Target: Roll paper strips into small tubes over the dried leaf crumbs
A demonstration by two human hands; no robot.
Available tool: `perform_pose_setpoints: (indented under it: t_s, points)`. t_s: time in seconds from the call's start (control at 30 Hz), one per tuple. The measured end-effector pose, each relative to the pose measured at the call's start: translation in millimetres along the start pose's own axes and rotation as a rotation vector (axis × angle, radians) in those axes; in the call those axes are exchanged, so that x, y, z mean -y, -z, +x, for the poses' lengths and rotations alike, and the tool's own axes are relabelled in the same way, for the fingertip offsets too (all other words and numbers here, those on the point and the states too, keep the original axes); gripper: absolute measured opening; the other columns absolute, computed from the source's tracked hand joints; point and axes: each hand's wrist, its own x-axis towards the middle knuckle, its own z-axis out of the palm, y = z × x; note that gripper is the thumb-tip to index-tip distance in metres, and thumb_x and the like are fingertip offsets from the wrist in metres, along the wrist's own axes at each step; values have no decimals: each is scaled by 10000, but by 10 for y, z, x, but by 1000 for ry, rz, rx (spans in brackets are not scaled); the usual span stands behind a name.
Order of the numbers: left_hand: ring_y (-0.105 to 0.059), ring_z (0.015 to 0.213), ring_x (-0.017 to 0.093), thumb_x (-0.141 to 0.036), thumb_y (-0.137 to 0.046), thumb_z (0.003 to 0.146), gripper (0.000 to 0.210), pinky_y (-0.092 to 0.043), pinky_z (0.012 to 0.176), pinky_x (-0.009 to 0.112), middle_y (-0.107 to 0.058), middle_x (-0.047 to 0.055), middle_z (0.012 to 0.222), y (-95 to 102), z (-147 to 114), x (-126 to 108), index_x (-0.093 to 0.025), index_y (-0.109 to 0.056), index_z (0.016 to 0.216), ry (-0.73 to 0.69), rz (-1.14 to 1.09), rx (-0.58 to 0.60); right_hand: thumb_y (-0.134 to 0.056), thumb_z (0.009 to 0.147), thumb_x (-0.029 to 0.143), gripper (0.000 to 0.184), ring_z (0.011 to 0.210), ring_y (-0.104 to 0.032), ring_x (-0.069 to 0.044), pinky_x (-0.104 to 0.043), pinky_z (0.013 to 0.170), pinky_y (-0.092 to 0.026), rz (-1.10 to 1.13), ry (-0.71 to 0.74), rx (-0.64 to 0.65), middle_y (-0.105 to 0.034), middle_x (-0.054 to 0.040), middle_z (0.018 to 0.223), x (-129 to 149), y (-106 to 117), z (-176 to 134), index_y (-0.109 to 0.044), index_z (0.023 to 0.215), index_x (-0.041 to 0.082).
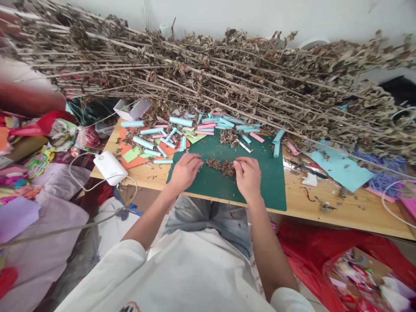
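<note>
Several leaves (226, 168) sit on a mat (271, 186) at the bench's (305, 210) front edge, right hand (248, 175) pinching them, left hand (185, 172) near, its grip unclear.

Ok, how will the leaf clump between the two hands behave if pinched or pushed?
Probably brittle: the leaf clump looks brown, dry and curled. Likely light for its size, given its loose, crinkled build. Unlikely to roll cleanly on the mat; its ragged outline suggests it would drag and shed bits.
</note>
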Motion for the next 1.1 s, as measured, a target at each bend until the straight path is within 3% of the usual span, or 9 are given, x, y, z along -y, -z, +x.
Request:
perform_pose_setpoints:
  t_s: [0.1, 0.2, 0.43, 0.53, 0.67, 0.9, 1.0, 1.1]
  points:
    - [-584, 1077, 242, -225, -404, 994, 320, -489, 964, 409, -651, 114, 1179, 303, -204, 270, -188, -619, 1229, 97, 171, 9, -493, 957, 323, 255, 974, -606, -245, -416, 910, -499, 4, -4, 10, -713, -83, 988, -21, 14, -29, -717, 899, 216]
    - [-553, 1101, 298, -239, -449, 966, 348, -473, 963, 465, -615, 145, 1215, 525, -355, 458, -187, -603, 1273, 159, 345, 110, -537, 933, 325, 209, 933, -631, -235, -399, 876, -514, 31, -43, -1, -717, -76, 964, -10, 33, -68, -713, 939, 212]
    - [-532, 1076, 322, -278, -496, 943, 278, -483, 922, 476, -621, 148, 1153, 604, -433, 575, -193, -667, 1146, 222, 449, 148, -533, 928, 340, 215, 863, -660, -218, -362, 774, -539, 84, -92, -29, -725, -67, 906, 49, 38, -172, -710, 904, 220]
    - [-550, 1056, 294, -258, -480, 953, 236, -482, 936, 464, -659, 118, 1090, 613, -424, 562, -201, -678, 1067, 225, 353, 119, -528, 930, 344, 223, 845, -666, -215, -351, 740, -544, 84, -101, -26, -727, -67, 903, 37, 34, -210, -710, 894, 220]
    - [-617, 1018, 229, -281, -497, 959, 187, -498, 946, 400, -696, 76, 1057, 603, -404, 452, -205, -653, 1030, 262, 62, -1, -531, 930, 338, 224, 843, -669, -216, -348, 739, -549, 86, -109, -33, -728, -69, 890, 33, 24, -232, -711, 876, 216]
    - [-686, 997, 195, -366, -639, 879, 218, -560, 920, 345, -714, 79, 1036, 336, -356, 222, -186, -666, 1000, 405, -450, -134, -535, 928, 335, 219, 824, -672, -207, -352, 754, -557, 121, -124, -17, -728, -70, 899, 30, -2, -269, -711, 887, 213]
    - [-688, 1004, 195, -381, -651, 872, 238, -568, 921, 343, -717, 81, 1042, 257, -337, 186, -186, -677, 1005, 410, -490, -133, -535, 928, 333, 216, 834, -674, -205, -350, 762, -558, 122, -134, -14, -728, -71, 917, 11, 9, -302, -712, 900, 210]
    - [-688, 986, 193, -374, -630, 891, 237, -565, 915, 339, -717, 81, 1044, 282, -332, 224, -186, -679, 1025, 385, -394, -132, -538, 925, 319, 212, 822, -675, -202, -340, 754, -560, 116, -142, -31, -728, -70, 904, -12, 30, -326, -715, 903, 204]
